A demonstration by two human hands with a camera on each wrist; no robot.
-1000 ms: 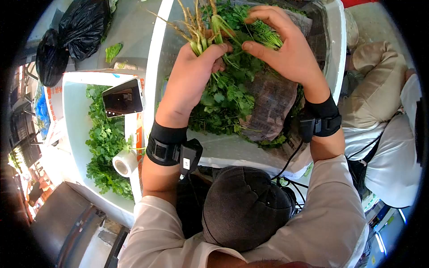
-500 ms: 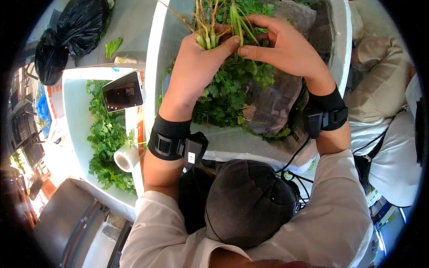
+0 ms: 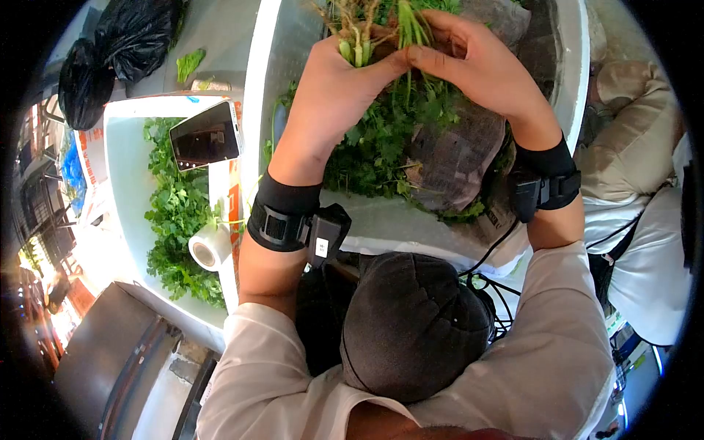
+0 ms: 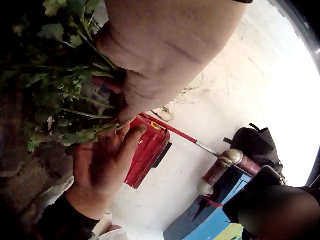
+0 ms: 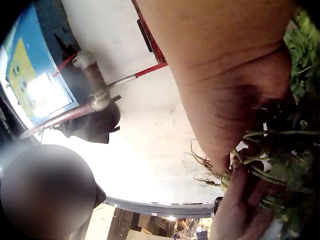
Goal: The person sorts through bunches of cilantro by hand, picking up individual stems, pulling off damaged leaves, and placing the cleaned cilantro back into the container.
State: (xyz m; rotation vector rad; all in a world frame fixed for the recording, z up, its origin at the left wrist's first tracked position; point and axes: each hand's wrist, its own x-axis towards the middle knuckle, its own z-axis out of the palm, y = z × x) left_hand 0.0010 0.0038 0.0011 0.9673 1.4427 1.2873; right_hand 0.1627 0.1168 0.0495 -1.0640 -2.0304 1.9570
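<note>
In the head view my left hand [image 3: 330,92] grips a bunch of cilantro [image 3: 359,50], its pale roots pointing away from me and its leaves hanging below the palm. My right hand [image 3: 488,77] meets it at the thumbs, pinching green cilantro stems [image 3: 413,33] beside the bunch. The right hand's other fingers curl behind those stems, partly hidden. More leafy cilantro [image 3: 378,150] lies under both hands inside a white foam box [image 3: 262,55], along with damp newspaper [image 3: 455,161]. In the right wrist view thin roots [image 5: 202,160] stick out past the hands.
A second foam box [image 3: 121,191] with cilantro [image 3: 176,213] stands at the left. On its edge sit a phone [image 3: 205,137] and a white roll [image 3: 209,249]. Black plastic bags [image 3: 136,44] lie at upper left. Another person's bent leg [image 3: 623,132] is close by at right.
My right hand has moved from spread fingers over the leaves to pinching stems against the left thumb. Both hands have shifted slightly right and farther away with the bunch.
</note>
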